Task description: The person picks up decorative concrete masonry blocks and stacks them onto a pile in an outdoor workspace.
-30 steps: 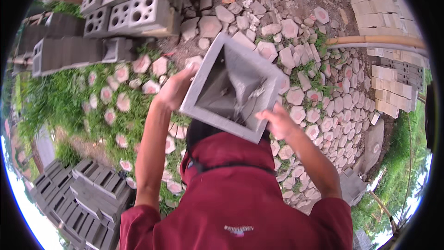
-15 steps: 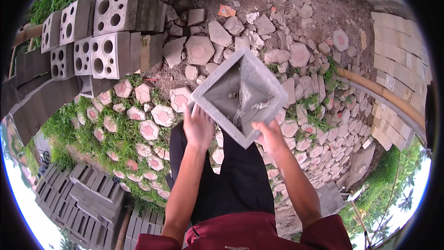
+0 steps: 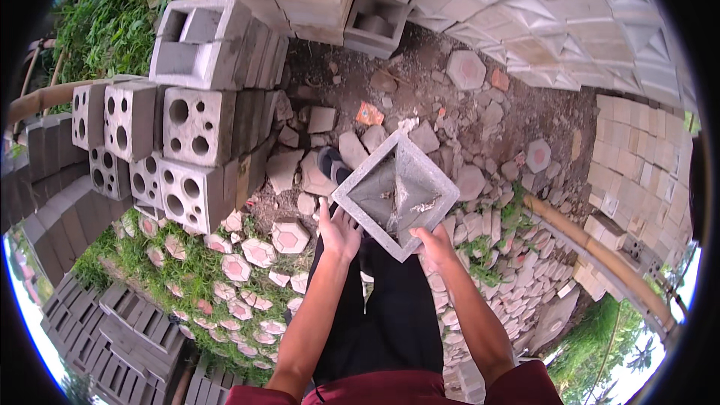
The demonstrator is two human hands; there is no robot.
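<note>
A square grey concrete breeze block (image 3: 431,166) with a raised pyramid-like centre hangs tilted in front of my legs, one corner towards me. My right hand (image 3: 433,247) is closed on its lower right edge, the thumb over the rim and the other fingers hidden below. Beside the lower left edge is my left hand (image 3: 340,236), its fingers stretched out and its thumb apart. Those fingertips lie at or just under the block; whether they bear its weight I cannot tell. My shoe (image 3: 334,165) shows on the broken paving left of the block.
Stacked concrete blocks with round holes (image 3: 196,126) stand at the left. Patterned blocks (image 3: 555,7) form a wall at the far right, with pale blocks (image 3: 626,154) below. A bamboo pole (image 3: 592,251) slants at the right. Hexagonal pavers (image 3: 290,235) and rubble cover uneven ground.
The view has shifted forward, showing more of the far block stacks. My shoe has come into sight. The block is still in my right hand; my left hand's fingers have shifted along its left side.
</note>
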